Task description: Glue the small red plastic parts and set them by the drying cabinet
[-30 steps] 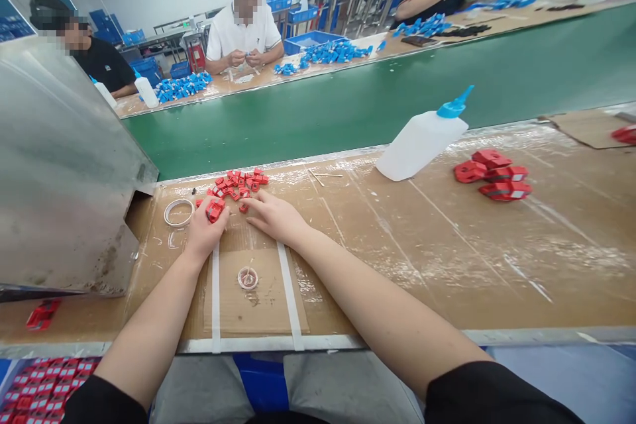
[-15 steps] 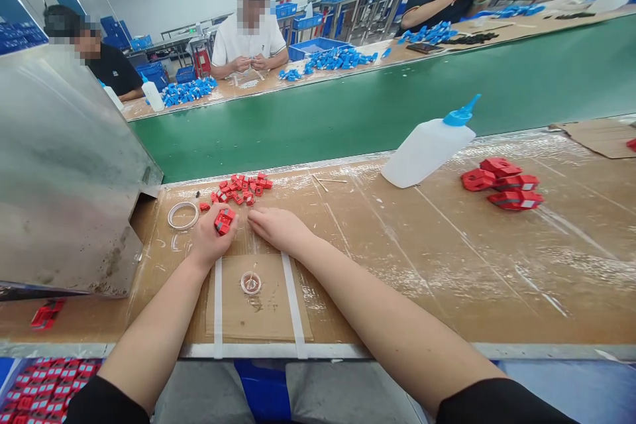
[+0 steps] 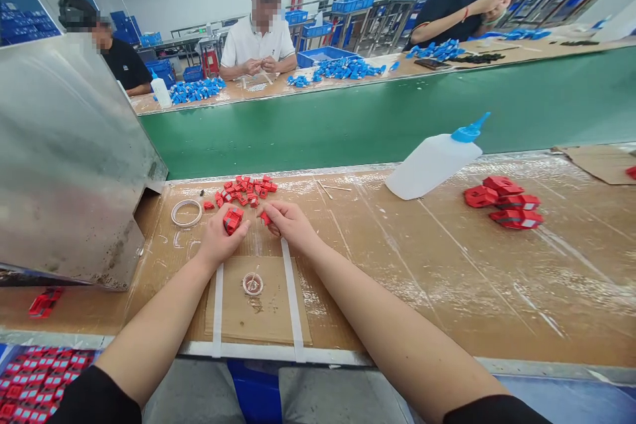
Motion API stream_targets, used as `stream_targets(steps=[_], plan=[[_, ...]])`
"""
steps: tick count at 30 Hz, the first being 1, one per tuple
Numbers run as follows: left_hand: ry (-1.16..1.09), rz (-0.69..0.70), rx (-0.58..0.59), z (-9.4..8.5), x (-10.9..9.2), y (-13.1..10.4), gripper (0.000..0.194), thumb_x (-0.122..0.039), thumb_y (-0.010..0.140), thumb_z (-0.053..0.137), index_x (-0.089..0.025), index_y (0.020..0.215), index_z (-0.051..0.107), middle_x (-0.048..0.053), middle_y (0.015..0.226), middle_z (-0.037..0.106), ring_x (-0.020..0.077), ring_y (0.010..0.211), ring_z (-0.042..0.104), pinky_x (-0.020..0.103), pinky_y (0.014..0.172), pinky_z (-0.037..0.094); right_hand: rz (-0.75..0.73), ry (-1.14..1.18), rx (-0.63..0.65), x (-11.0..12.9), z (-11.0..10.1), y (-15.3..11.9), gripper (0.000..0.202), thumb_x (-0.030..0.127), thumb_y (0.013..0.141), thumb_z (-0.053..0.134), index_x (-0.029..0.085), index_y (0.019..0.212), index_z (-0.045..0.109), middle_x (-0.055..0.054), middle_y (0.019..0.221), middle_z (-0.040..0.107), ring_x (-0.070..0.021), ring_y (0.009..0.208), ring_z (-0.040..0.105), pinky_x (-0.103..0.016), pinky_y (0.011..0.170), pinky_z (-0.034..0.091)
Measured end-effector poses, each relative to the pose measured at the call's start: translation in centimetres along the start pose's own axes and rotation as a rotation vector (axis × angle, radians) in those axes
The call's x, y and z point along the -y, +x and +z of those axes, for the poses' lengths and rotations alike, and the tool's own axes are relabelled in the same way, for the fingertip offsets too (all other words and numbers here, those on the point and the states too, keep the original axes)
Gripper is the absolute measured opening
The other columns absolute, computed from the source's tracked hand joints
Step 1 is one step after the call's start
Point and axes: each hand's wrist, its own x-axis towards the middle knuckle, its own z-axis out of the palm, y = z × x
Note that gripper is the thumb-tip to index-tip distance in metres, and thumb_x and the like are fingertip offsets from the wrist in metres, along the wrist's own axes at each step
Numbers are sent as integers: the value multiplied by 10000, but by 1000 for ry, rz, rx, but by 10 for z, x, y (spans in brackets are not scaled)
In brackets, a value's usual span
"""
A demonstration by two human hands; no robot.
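My left hand (image 3: 222,234) is closed round a red plastic part (image 3: 232,219) with a hollow top. Beside it, my right hand (image 3: 288,220) pinches a smaller red piece (image 3: 265,218) between thumb and fingers. The two pieces are apart. Just beyond my hands lies a pile of small red pieces (image 3: 242,191). A ring of tape (image 3: 187,213) rests left of the pile. Nearer to me, a small round dish (image 3: 253,283) with a thin stick in it stands on a cardboard pad (image 3: 273,318) with white tape strips along its sides.
A white squeeze bottle (image 3: 432,165) with a blue nozzle stands right, near several larger red parts (image 3: 509,202). Two cotton swabs (image 3: 325,189) lie beyond my hands. A metal housing (image 3: 74,165) blocks the left. Co-workers (image 3: 258,46) sit across the green belt (image 3: 322,126).
My right hand has come up from the table near the pile with a small red piece in its fingers. My left hand has turned the red part slightly. The camera view has shifted a little.
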Motion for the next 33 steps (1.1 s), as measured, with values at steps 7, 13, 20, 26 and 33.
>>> stream_targets(steps=[7,13,20,26,33], plan=[[-83,-43,55,4,3,-3,297,-415,899,589,-217,1103,501,-26,783,588,155,714,555,276,716,416,-20,61,-1,5,3,-6,544,640,842,806,158,1036,646,-74,821,687,-219,623,666,-334,598,605],[85,-11,91,8,-1,-7,335,-391,894,601,-231,1179,526,-2,872,631,182,760,581,291,722,405,-267,-294,-228,9,12,-19,435,597,987,641,180,887,712,-64,811,642,-220,697,634,-312,590,541],[180,32,147,9,-6,-10,257,-323,891,581,-256,1139,576,3,944,681,220,847,649,295,700,398,-333,-329,-244,6,19,-26,322,493,948,764,191,838,749,-50,782,659,-199,591,592,-310,535,504],[360,43,133,14,-4,-13,266,-346,899,606,-233,1123,519,24,947,686,247,852,683,291,639,383,-252,-341,-289,-8,25,-26,359,542,934,792,187,912,746,-54,784,679,-228,609,625,-330,560,543],[496,53,121,14,-1,-12,246,-405,952,563,-200,1082,516,73,1029,685,272,892,696,308,644,418,-356,-930,-57,1,14,-25,372,507,1120,499,199,1018,680,-60,925,660,-213,763,636,-284,629,466]])
